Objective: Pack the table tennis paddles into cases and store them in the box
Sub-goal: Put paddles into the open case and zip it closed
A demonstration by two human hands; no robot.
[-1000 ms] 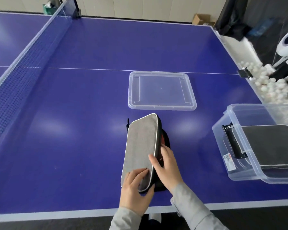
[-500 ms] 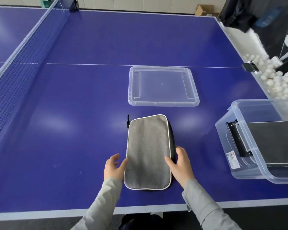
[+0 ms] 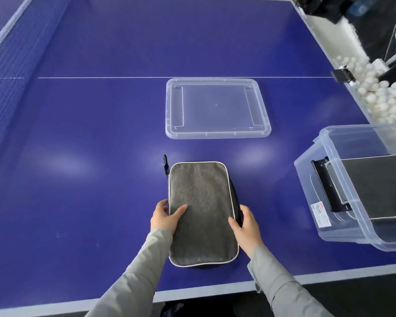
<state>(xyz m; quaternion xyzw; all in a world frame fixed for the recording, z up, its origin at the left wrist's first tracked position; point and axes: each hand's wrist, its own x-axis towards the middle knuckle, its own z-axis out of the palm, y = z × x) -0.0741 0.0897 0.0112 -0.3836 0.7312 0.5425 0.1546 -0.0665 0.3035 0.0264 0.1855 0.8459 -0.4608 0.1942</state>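
A grey paddle case (image 3: pixel 202 209) with white piping lies flat on the blue table near the front edge, its flap down; the paddle is hidden inside. My left hand (image 3: pixel 166 216) grips the case's left edge, thumb on top. My right hand (image 3: pixel 245 225) holds the right edge, fingers against its dark side. A small black zip pull (image 3: pixel 165 163) sticks out at the far left corner. To the right stands a clear plastic box (image 3: pixel 316 179) with another grey case (image 3: pixel 375 186) lying in it.
The box's clear lid (image 3: pixel 217 108) lies flat beyond the case, mid-table. A trough of white balls (image 3: pixel 375 92) runs along the table's right edge. The net (image 3: pixel 12 72) crosses at the far left. The table's white front edge (image 3: pixel 192 291) is close to me.
The case flap, raised a second ago, has been laid flat. Both hands moved from its near end to its two sides, the left thumb now on top.
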